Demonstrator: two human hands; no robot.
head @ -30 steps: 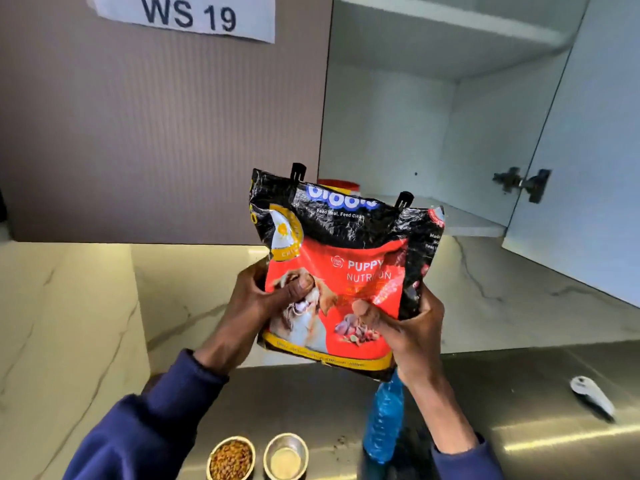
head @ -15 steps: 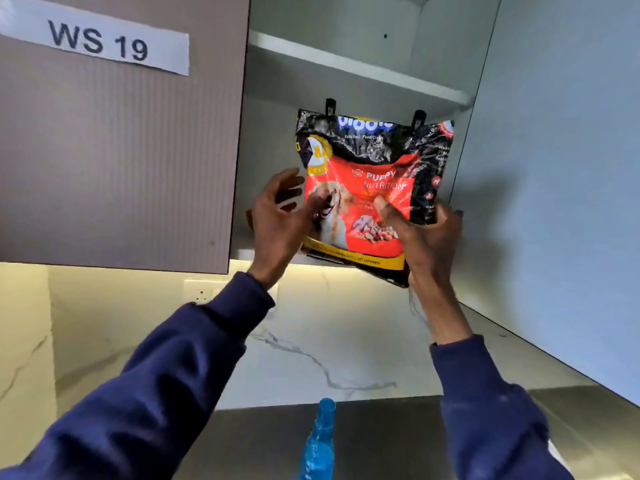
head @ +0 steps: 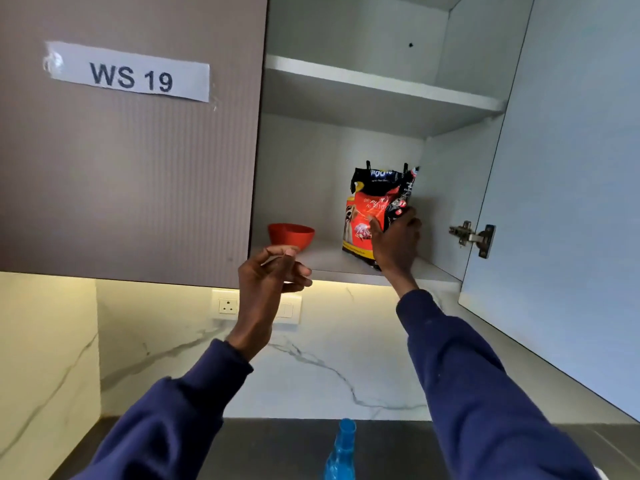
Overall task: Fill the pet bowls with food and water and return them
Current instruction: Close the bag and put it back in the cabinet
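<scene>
Up in the open wall cabinet, the glossy red-and-black plastic bag of puppy food (head: 375, 206) is standing upright on the white lower shelf (head: 332, 261), toward its right end and near the cabinet's side wall. Two small black clips (head: 368, 166) are sitting on its folded top edge. The right hand (head: 394, 244) is reaching up from the bag's five o'clock and gripping its lower right corner, with the thumb lying across the printed front and the fingers wrapping behind.

At the bag's nine o'clock, well apart on the same shelf, a small red plastic bowl (head: 291, 235) is sitting upright. The left hand (head: 273, 275) is hovering at the bowl's six o'clock, fingers loosely curled and holding nothing.

At the bag's three o'clock the pale blue-grey cabinet door (head: 571, 168) is hanging open on a metal hinge (head: 472, 237). At nine o'clock the closed brown ribbed door (head: 128, 185) is carrying a white paper label (head: 128, 76) reading "WS 19". Toward six o'clock a translucent blue plastic bottle (head: 341, 452) is standing on the dark counter (head: 277, 448), below a white wall socket (head: 228, 305).
</scene>
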